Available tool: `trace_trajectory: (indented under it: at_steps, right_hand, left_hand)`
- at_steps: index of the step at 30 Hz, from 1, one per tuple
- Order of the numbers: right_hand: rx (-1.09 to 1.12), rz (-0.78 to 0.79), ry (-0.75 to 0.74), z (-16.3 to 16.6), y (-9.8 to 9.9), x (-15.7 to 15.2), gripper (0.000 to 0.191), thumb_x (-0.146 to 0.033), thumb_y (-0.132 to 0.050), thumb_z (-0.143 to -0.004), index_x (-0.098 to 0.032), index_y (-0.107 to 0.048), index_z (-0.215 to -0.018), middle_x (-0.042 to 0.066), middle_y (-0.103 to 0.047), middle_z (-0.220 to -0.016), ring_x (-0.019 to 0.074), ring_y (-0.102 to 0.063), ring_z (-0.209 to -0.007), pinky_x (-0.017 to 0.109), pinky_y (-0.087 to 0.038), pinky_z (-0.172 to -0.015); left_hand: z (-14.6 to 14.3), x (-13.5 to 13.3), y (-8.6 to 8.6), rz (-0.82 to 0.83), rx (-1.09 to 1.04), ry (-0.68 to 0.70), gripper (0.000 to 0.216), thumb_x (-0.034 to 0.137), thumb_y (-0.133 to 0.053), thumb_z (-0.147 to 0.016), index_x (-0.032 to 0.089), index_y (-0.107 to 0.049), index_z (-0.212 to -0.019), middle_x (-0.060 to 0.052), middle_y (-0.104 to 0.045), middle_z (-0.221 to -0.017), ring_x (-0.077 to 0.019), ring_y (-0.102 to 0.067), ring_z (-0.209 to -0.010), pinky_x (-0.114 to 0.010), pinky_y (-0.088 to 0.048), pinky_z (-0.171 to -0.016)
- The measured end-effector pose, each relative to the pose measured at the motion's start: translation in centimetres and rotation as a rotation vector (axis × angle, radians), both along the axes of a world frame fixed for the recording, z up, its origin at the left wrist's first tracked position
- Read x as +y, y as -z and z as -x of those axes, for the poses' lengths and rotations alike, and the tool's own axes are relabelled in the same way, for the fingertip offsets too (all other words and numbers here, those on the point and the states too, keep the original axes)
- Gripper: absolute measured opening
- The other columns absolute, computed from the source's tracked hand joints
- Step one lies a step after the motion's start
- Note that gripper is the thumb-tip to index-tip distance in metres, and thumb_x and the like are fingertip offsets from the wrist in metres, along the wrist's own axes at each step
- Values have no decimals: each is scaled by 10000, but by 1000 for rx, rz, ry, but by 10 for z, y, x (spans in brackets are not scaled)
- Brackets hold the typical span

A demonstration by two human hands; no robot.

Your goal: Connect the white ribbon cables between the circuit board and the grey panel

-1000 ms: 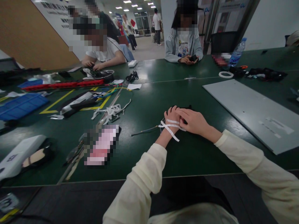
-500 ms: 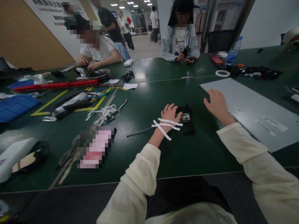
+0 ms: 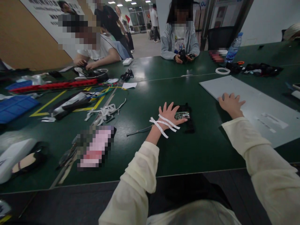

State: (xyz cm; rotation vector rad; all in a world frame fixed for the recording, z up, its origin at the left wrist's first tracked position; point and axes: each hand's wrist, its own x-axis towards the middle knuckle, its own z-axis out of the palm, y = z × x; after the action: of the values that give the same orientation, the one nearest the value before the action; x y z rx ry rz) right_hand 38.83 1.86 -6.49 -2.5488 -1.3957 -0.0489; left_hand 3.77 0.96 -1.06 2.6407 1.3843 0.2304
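Under fingertips of left hand (image 3: 170,114): black device (image 3: 185,117), circuit board exposed, pressed down by spread fingers, not clasped | wrist: white tape strips (image 3: 164,123) stuck across | right hand (image 3: 231,103): has left the device, now flat, fingers apart, on grey panel (image 3: 257,100) | device steadied one-handed

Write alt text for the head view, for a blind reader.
A person's left hand, white tape strips stuck across its wrist, rests spread on the edge of a small black device with an exposed circuit board on a green table. The right hand lies flat on a grey panel. Another person sits opposite.
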Motion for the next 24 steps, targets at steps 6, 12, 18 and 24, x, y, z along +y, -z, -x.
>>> trace_trajectory:
  at_steps: [6,12,18,24]
  right_hand:
    - [6,-29,-49,-7,8,2,669,-566,-200,-901,-159,-477,-1354,239,-346,-1436,501,-255,-1296,769,-170,-924]
    - [-30,-29,-89,-1,9,0,694,-584,-200,-905,-143,-435,-1385,228,-322,-1459,498,-245,-1313,727,-192,-959]
    - [-122,-46,-161,19,5,-5,730,-629,-199,-902,-120,-461,-1355,220,-370,-1425,489,-310,-1272,663,-266,-962]
    - [-133,-42,-252,33,4,-12,723,-630,-170,-906,-163,-450,-1382,174,-381,-1443,484,-335,-1256,667,-280,-958]
  left_hand:
    - [3,3,4,7,-12,28,946,798,-521,-671,275,-338,-1438,-136,-303,-1509,-432,-235,-1381,-647,-210,-1066]
    - [5,7,5,-83,-57,71,964,769,-588,-640,217,-394,-1405,-165,-419,-1374,-368,-396,-1283,-516,-315,-1057]
    - [8,6,1,-69,-91,106,984,772,-590,-636,195,-388,-1407,-176,-427,-1345,-358,-399,-1270,-498,-344,-1046]
    - [12,1,-11,-104,-116,108,970,765,-580,-656,161,-400,-1395,-196,-384,-1388,-372,-351,-1303,-509,-330,-1064]
